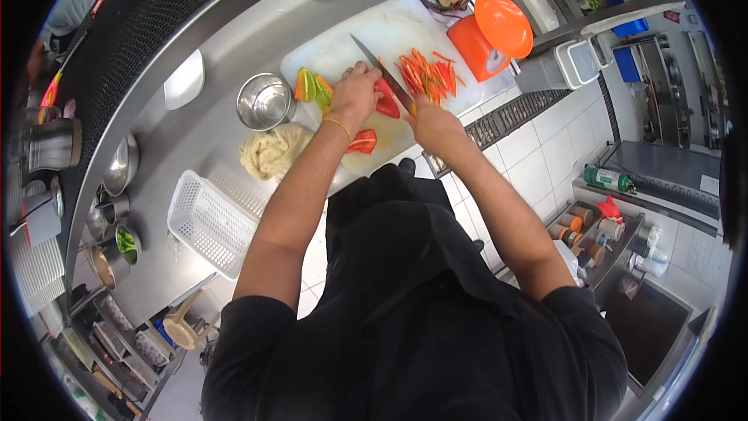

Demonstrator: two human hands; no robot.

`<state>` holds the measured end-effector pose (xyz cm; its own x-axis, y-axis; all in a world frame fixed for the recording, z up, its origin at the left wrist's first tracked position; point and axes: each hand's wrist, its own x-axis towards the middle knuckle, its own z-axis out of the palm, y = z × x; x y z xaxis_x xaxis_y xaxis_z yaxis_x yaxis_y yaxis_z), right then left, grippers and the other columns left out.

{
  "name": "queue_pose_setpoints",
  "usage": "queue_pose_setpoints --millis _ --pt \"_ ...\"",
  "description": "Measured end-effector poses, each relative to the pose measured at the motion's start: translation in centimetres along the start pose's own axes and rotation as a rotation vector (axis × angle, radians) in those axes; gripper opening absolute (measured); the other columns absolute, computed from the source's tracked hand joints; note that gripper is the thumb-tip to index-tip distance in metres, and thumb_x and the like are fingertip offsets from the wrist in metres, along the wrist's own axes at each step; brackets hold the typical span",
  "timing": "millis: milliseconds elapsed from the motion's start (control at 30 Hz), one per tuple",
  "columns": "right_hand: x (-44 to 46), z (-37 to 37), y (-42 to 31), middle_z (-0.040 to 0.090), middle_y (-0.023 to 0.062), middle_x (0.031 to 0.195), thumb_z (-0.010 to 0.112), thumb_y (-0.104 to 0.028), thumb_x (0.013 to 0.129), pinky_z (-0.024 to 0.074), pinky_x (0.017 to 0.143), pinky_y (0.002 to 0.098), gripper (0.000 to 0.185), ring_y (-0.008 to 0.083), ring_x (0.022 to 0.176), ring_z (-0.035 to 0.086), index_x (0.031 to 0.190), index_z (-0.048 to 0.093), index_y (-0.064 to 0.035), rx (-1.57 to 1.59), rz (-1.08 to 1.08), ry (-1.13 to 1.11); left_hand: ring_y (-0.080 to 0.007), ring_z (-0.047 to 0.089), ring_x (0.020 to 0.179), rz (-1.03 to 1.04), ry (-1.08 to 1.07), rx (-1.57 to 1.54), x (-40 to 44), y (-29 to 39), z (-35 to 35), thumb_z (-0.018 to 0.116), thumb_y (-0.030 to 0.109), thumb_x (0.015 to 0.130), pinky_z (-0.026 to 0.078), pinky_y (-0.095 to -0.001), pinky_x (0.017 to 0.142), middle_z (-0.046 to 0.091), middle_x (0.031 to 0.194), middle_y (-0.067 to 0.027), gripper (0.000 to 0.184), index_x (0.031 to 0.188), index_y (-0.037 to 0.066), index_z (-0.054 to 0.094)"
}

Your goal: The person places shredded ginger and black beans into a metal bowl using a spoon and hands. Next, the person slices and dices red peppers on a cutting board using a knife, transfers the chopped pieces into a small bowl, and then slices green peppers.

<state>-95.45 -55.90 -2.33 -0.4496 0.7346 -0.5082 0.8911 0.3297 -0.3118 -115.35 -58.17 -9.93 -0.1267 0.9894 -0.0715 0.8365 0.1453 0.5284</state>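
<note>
On the white cutting board (319,51), my left hand (355,95) presses with bent fingers on a piece of red pepper (386,101). My right hand (436,131) is wrapped round the handle of a knife (382,68), whose blade points away to the upper left and lies beside that piece. A pile of thin red pepper strips (428,76) is on the board to the right of the blade. Left of my left hand are green and orange pepper pieces (312,89). Another red pepper piece (362,141) rests near the board's front edge, by my left wrist.
Left of the board stand a metal bowl (266,101) and a crumpled cloth (274,151). A white basket (210,222) is at the counter's front edge. An orange scale (477,48) sits right of the board. A metal shelf rail (175,47) curves across the left.
</note>
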Motion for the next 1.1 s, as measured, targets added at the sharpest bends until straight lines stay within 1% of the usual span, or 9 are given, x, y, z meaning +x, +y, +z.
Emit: queue_pose_setpoints --millis 167,300,433,533,667,767,867,967,1100 --pt "-0.7 5.3 1.2 0.074 0.0320 0.105 0.059 -0.034 0.107 0.0566 0.090 0.0576 0.047 0.0490 0.101 0.073 0.129 0.048 0.0061 0.014 0.122 0.005 -0.0355 0.062 0.120 0.002 -0.019 -0.053 -0.7 -0.2 0.4 0.084 0.017 0.086 0.054 -0.0463 0.104 0.063 0.122 -0.0106 0.028 0.110 0.012 0.070" --pt "1.7 2.7 0.1 0.074 0.0321 0.103 0.059 -0.034 0.107 0.0567 0.089 0.0570 0.043 0.0482 0.102 0.073 0.123 0.049 0.0047 0.010 -0.028 0.062 -0.0343 0.062 0.121 0.020 -0.017 -0.028 -0.7 -1.0 1.2 0.084 0.020 0.086 0.054 -0.0461 0.104 0.063 0.123 -0.0104 0.032 0.114 0.012 0.070" --pt "-3.6 0.6 -0.3 0.074 0.0308 0.104 0.059 -0.035 0.108 0.0568 0.089 0.0560 0.042 0.0479 0.102 0.073 0.121 0.049 0.0035 -0.061 0.083 -0.074 -0.0342 0.061 0.124 0.010 -0.054 -0.048 -0.3 -1.2 0.4 0.083 0.021 0.088 0.053 -0.0453 0.105 0.063 0.125 -0.0106 0.037 0.120 0.012 0.069" --pt "-1.5 5.0 0.1 0.074 0.0311 0.105 0.058 -0.034 0.108 0.0568 0.090 0.0559 0.041 0.0482 0.102 0.073 0.121 0.049 0.0036 0.004 0.138 0.004 -0.0341 0.061 0.126 0.052 -0.065 -0.043 -0.7 -1.6 0.0 0.083 0.019 0.088 0.052 -0.0441 0.107 0.063 0.125 -0.0108 0.039 0.123 0.011 0.067" --pt "1.6 3.3 0.0 0.073 0.0330 0.105 0.058 -0.034 0.108 0.0566 0.091 0.0557 0.043 0.0495 0.103 0.072 0.121 0.049 0.0050 0.007 -0.005 0.050 -0.0335 0.061 0.126 0.060 -0.142 -0.066 -0.8 -2.1 -0.1 0.085 0.017 0.086 0.052 -0.0434 0.107 0.063 0.126 -0.0105 0.040 0.121 0.009 0.067" --pt "-2.0 1.6 -0.3 0.074 0.0325 0.104 0.059 -0.035 0.107 0.0567 0.091 0.0559 0.045 0.0488 0.103 0.073 0.124 0.048 0.0048 -0.040 0.051 -0.019 -0.0332 0.061 0.126 0.041 -0.155 -0.054 -0.2 -2.0 -0.4 0.085 0.016 0.085 0.052 -0.0435 0.107 0.063 0.127 -0.0103 0.041 0.120 0.009 0.067" --pt "-2.5 4.1 -0.8 0.074 0.0314 0.104 0.060 -0.036 0.107 0.0566 0.091 0.0559 0.045 0.0484 0.103 0.073 0.125 0.048 0.0037 -0.011 0.118 -0.024 -0.0333 0.061 0.126 0.050 -0.142 -0.019 -0.6 -1.6 -0.5 0.086 0.016 0.084 0.053 -0.0440 0.106 0.063 0.127 -0.0101 0.042 0.120 0.009 0.067" --pt "1.9 5.6 -0.1 0.074 0.0312 0.106 0.060 -0.035 0.107 0.0564 0.092 0.0563 0.045 0.0489 0.103 0.073 0.126 0.048 0.0032 0.040 0.060 0.068 -0.0334 0.062 0.125 0.074 -0.113 0.009 0.0 -2.1 -0.5 0.087 0.017 0.083 0.053 -0.0446 0.105 0.063 0.126 -0.0100 0.042 0.119 0.009 0.067" --pt "-1.1 1.1 -0.9 0.074 0.0318 0.108 0.059 -0.035 0.107 0.0554 0.093 0.0571 0.046 0.0493 0.106 0.072 0.128 0.047 0.0043 -0.041 0.014 -0.016 -0.0342 0.062 0.124 0.061 -0.068 -0.002 -0.3 -1.6 -0.8 0.087 0.018 0.083 0.054 -0.0457 0.103 0.064 0.124 -0.0109 0.040 0.117 0.009 0.068"
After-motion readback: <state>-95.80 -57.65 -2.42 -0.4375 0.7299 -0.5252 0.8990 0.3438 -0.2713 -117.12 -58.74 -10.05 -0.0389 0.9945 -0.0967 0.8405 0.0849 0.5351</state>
